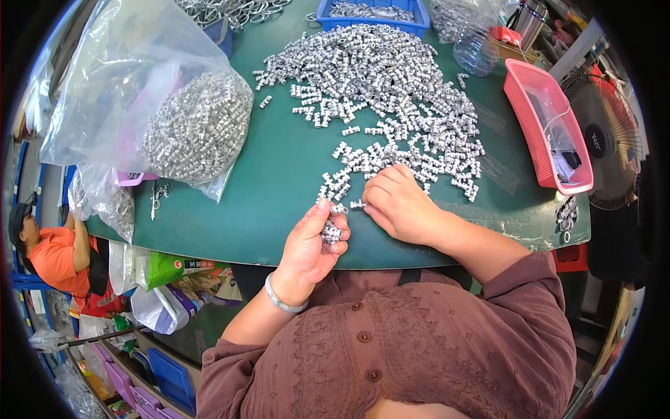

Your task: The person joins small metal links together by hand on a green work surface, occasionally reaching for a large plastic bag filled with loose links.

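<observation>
Near the front edge of the green table (216, 227), my left hand (310, 241) is cupped palm up, its fingers curled round several small silvery metal parts (331, 232). Thumb and forefinger meet at another such part by the fingertips. To its right, my right hand (401, 206) hovers low over the table with bent fingers close together at one small part (358, 204); whether they grip it is hidden. Beyond both hands spreads a big heap of the same short, ribbed metal pieces (370, 70), thinning out toward me.
A clear plastic bag (199, 133) full of similar parts stands at the left. At the back is a blue tray (373, 23); at the right, a pink basket (513, 91) beside a black fan (604, 140). Another person in orange (56, 255) is at far left.
</observation>
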Action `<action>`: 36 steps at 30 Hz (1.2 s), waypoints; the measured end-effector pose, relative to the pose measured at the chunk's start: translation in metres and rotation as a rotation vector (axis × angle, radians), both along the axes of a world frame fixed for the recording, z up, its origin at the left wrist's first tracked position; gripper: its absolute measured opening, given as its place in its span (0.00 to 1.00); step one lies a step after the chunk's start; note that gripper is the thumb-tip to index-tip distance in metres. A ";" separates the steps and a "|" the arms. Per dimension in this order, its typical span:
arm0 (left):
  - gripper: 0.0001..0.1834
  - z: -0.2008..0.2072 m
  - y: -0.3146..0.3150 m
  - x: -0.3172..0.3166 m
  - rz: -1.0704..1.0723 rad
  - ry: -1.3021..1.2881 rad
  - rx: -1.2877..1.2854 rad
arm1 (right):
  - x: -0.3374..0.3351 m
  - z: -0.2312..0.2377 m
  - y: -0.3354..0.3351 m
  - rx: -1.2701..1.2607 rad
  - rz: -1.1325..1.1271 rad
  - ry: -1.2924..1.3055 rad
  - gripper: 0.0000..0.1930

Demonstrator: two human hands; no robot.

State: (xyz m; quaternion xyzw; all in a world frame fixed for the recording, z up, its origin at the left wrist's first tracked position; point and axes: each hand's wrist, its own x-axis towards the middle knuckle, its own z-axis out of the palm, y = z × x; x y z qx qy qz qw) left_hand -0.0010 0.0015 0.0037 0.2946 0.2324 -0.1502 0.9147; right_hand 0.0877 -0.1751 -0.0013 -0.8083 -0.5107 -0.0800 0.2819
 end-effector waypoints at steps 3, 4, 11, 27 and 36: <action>0.12 0.000 -0.002 0.000 0.010 -0.012 0.022 | 0.002 0.000 -0.001 0.027 0.002 0.021 0.06; 0.12 0.000 -0.002 0.000 0.009 -0.012 0.022 | 0.002 0.001 -0.001 0.027 0.002 0.022 0.06; 0.09 -0.006 -0.003 -0.003 0.032 -0.101 0.136 | 0.002 0.005 -0.002 0.154 0.052 0.028 0.08; 0.06 -0.006 -0.008 -0.003 0.075 -0.176 0.250 | 0.002 0.008 -0.004 0.250 0.072 0.067 0.09; 0.06 -0.008 -0.011 -0.004 0.125 -0.249 0.301 | 0.003 0.007 -0.004 0.259 0.060 0.049 0.09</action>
